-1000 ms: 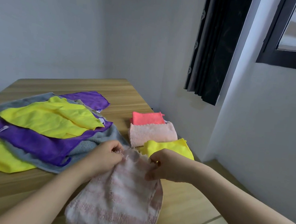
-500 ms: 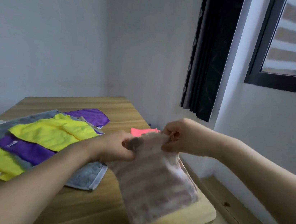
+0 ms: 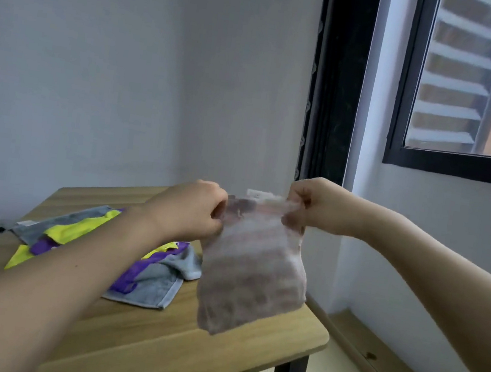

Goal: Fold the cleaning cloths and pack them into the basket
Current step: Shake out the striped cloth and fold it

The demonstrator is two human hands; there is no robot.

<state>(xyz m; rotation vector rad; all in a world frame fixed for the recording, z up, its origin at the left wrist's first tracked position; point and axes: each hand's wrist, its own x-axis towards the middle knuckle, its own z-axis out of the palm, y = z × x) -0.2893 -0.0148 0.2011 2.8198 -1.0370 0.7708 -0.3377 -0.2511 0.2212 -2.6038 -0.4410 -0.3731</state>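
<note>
Above the surface [image 3: 216, 347] I've got the pink striped cloth [image 3: 252, 277] hanging, left hand [image 3: 193, 213] and right hand [image 3: 316, 204] each pinching a top corner, hands apart. Unfolded pile [image 3: 98, 247] of grey, yellow and purple cloths lies behind it. No basket in view. Judging progress: mostly undone.

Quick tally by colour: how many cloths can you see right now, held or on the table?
Pink striped cloth, held up by the left hand and right hand: 1
Grey cloth, on the table: 1
Purple cloth: at least 1, partly hidden by the arm
Yellow cloth: at least 1, partly hidden
Total: at least 4
</note>
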